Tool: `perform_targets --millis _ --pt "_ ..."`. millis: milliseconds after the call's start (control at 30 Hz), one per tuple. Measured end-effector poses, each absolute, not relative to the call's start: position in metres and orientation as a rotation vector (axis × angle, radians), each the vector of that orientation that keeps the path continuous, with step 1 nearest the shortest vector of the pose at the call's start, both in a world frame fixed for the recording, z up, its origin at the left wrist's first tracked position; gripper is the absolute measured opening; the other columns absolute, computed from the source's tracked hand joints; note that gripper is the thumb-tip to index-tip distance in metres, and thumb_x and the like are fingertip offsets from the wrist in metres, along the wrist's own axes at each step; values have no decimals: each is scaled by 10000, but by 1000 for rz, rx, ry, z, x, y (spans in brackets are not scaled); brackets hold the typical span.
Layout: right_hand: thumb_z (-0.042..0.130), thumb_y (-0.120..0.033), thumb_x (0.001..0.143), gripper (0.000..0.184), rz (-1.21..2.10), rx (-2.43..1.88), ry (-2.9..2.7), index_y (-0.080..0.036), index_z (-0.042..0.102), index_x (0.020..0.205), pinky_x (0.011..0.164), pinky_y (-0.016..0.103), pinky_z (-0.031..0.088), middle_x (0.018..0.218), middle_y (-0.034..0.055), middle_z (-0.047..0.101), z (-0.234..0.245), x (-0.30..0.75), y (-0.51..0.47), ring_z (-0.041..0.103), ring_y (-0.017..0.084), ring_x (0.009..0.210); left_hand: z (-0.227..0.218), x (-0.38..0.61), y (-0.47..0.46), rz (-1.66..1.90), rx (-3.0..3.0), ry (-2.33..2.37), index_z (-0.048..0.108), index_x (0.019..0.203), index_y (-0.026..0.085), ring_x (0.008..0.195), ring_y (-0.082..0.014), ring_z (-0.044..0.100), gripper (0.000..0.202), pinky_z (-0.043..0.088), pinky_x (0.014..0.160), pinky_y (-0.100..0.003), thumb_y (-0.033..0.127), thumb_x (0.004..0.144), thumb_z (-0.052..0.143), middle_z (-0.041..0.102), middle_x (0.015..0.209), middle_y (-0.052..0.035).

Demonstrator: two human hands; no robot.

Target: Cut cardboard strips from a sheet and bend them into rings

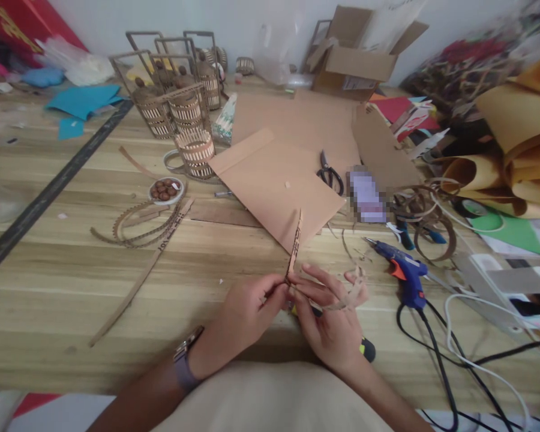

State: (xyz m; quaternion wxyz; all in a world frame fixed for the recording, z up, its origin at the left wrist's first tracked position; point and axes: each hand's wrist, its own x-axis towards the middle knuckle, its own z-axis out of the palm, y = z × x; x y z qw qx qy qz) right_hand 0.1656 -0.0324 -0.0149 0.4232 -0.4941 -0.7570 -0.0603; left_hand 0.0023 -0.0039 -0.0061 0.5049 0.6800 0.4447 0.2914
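Observation:
A narrow brown cardboard strip with cut-out marks stands up between my hands, low over the front of the table. My left hand, with a watch on its wrist, pinches its lower end. Beside it, my right hand closes thumb and forefinger on the same end, its other fingers loosely spread. A thin, curling peeled paper scrap trails across those fingers. Below my right hand lies a black and yellow tool handle, mostly hidden, so its kind cannot be made out.
At right lie a blue glue gun with cables, a phone and black scissors. Cardboard sheets fill the middle. Slatted lanterns, a bowl of brown beads and coiled strips are left.

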Motion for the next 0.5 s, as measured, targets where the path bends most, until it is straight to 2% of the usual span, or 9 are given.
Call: perform_targets --millis 233,400,500 --pt "541 -75 899 198 -62 -1293 -1842 -260 581 960 1040 409 289 887 -12 781 -16 169 -31 740 210 914 -7 0 -5 658 1656 1049 703 861 176 682 -138 678 276 469 637 -223 292 967 476 730 740 -12" --pt "552 -78 903 198 -73 -1255 -1870 -262 578 970 1047 405 286 883 -20 784 -18 168 -31 740 207 919 -5 0 -3 647 1582 1030 722 1016 195 760 -150 698 261 500 679 -223 343 968 513 764 840 -11" --pt "571 -105 921 172 -107 -1248 -1895 -263 576 987 1076 414 264 881 -20 792 -19 167 -32 740 214 938 -4 1 -2 641 1589 1038 723 1021 202 765 -152 700 278 511 704 -229 332 983 481 773 862 -12"
